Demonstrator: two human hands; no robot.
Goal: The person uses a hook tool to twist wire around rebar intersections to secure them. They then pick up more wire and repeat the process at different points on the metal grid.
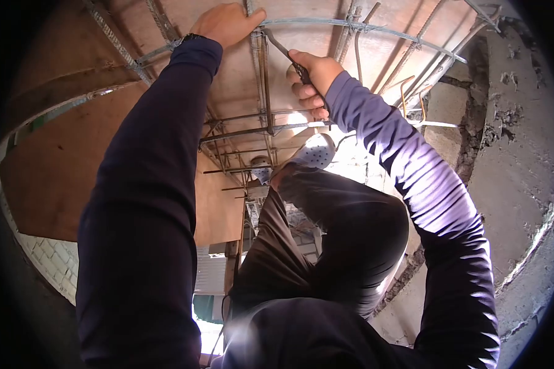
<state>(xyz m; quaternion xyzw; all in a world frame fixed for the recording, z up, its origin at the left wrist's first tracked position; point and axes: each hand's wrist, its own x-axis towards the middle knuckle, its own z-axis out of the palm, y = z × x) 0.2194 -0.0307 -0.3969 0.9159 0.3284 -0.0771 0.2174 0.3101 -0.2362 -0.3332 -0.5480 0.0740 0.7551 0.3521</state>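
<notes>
My left hand (226, 26) is at the top, closed over a crossing of steel rebar, its back toward me and most of its fingers hidden. A long rebar (363, 26) runs rightward from that crossing. My right hand (314, 80) grips the dark handle of a rebar tying hook (279, 46). Its thin bent rod points up and left, the tip against the bars at the crossing, just below my left hand. An upright pair of rebars (263, 80) drops from there. Any tie wire at the tip is too small to make out.
Wooden formwork panels (123, 166) lie behind and left of the bars. A rough concrete column (514, 160) stands on the right. Hooked bar ends (405, 92) stick out near my right forearm. Below, my shoe (317, 152) is among more crossing bars (240, 132).
</notes>
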